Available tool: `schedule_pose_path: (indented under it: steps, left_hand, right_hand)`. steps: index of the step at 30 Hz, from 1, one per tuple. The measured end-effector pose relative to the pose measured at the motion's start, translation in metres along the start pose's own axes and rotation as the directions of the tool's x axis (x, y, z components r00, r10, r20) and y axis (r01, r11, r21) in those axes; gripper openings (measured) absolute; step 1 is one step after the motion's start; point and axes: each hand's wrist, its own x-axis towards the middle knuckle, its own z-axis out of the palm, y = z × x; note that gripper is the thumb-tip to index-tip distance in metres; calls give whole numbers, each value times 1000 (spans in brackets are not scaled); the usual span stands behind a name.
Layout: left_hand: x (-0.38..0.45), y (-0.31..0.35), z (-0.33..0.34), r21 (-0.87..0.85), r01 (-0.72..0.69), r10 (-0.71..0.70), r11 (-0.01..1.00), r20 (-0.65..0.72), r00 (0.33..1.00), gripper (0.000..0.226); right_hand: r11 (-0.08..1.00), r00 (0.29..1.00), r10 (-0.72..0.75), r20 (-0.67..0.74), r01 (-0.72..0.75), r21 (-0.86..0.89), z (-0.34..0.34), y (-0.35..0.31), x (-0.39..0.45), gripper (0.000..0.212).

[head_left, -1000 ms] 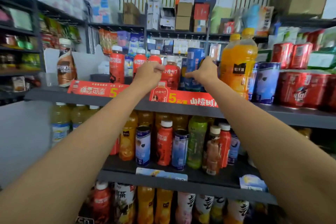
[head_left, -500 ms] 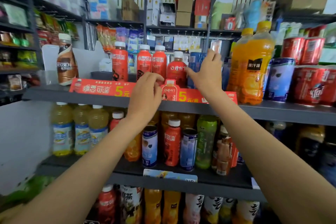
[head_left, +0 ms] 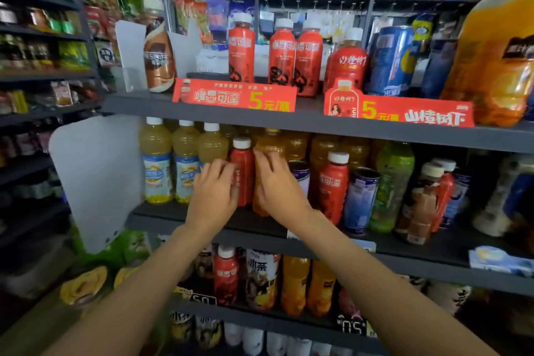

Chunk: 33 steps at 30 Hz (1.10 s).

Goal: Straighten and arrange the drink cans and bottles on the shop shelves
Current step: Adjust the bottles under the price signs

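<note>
The slim red plastic bottle with a white cap (head_left: 244,173) stands on the middle dark shelf (head_left: 202,212), my left hand (head_left: 213,191) curled against it, my right hand (head_left: 277,182) cupping the orange bottle (head_left: 270,147) beside; I should slide both upright, labels forward.

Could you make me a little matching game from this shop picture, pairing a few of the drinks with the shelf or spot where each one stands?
Things:
1. big orange juice bottle
2. brown coffee bottle
3. red bottle between the two hands
4. green bottle

Places:
A. upper shelf, left end
B. middle shelf, right of the blue cans
C. upper shelf, far right
D. middle shelf, beside the pale yellow bottles

Pairs: 1-C, 2-A, 3-D, 4-B
</note>
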Motion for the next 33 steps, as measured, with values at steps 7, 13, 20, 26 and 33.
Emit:
schedule_pose_path:
  steps: [7, 13, 20, 26, 33]
  left_hand:
    - [-2, -36, -7, 114, 33, -43, 993, 89, 995, 57]
    - [-1, -46, -5, 355, 67, -210, 933, 384, 899, 65]
    - [10, -53, -2, 312, 118, -259, 943, 463, 848, 64]
    - [10, -53, -6, 184, 196, -265, 963, 527, 807, 72]
    - [-10, -48, -11, -367, 384, -160, 848, 513, 843, 74]
  right_hand:
    - [962, 954, 261, 146, -270, 49, 25, -33, 61, 61]
    - [911, 862, 404, 306, -410, -46, 29, -35, 94, 61]
    - [939, 937, 340, 73, -335, -79, 27, -38, 85, 54]
    - [958, 961, 276, -12, -275, 78, 24, -43, 49, 34]
    - [987, 965, 128, -228, -101, 127, -13, -80, 26, 35]
